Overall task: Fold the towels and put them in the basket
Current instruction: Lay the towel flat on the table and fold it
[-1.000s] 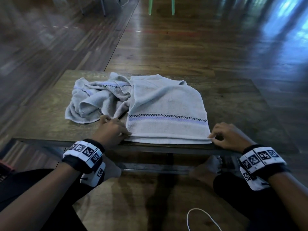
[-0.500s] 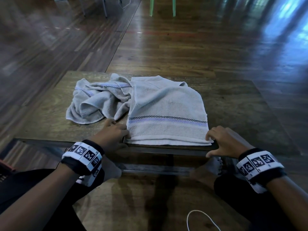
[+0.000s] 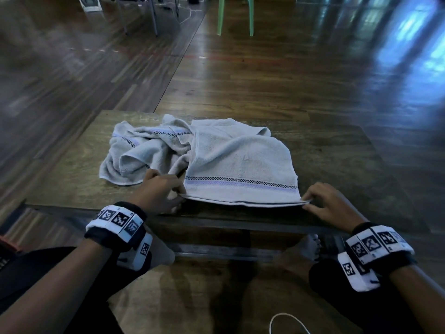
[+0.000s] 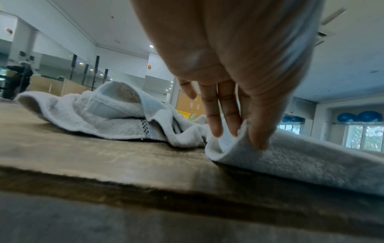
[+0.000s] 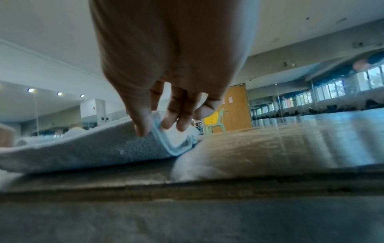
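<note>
Two towels, left hand (image 3: pixel 160 195) and right hand (image 3: pixel 330 204) pinching folded towel (image 3: pixel 240 162) corners

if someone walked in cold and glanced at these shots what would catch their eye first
Most likely the pale folded towel with its checkered stripe, lying near the front edge of the low wooden table, its two near corners pinched and raised a little by the left hand and the right hand. Next, the crumpled towel heaped beside it on the left, and the black-and-white marker bands on both wrists.
</note>
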A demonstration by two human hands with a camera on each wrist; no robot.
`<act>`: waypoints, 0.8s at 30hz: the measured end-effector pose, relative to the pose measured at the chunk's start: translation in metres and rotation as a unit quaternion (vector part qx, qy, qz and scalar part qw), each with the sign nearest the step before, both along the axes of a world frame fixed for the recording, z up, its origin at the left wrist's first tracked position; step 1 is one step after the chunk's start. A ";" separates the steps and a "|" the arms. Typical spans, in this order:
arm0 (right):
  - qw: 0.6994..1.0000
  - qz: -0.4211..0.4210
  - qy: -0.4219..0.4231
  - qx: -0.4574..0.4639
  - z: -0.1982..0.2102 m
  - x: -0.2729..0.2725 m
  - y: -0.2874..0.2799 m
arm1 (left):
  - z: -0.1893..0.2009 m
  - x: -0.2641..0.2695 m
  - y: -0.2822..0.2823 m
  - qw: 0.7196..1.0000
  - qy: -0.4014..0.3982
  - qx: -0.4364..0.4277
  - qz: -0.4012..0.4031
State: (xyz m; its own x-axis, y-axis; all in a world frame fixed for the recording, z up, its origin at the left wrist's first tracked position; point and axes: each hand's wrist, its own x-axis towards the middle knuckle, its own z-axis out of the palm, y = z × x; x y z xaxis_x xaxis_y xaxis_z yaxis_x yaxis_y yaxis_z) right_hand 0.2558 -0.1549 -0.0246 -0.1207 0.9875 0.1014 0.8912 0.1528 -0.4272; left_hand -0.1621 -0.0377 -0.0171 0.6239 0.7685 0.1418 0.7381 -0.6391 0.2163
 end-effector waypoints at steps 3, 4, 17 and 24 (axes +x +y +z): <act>0.997 -0.014 0.012 0.075 0.011 -0.001 -0.002 | 0.010 0.002 -0.002 0.996 -0.080 0.008 0.033; 0.995 -0.017 0.012 0.094 0.015 -0.001 -0.003 | 0.015 0.003 -0.003 0.993 -0.109 0.009 0.041; 0.924 -0.095 0.118 0.351 0.151 -0.020 -0.013 | 0.145 0.002 -0.017 0.932 -0.305 0.194 0.001; 0.867 -0.132 0.077 0.474 0.218 -0.024 -0.005 | 0.205 0.005 0.000 0.900 -0.310 0.306 -0.008</act>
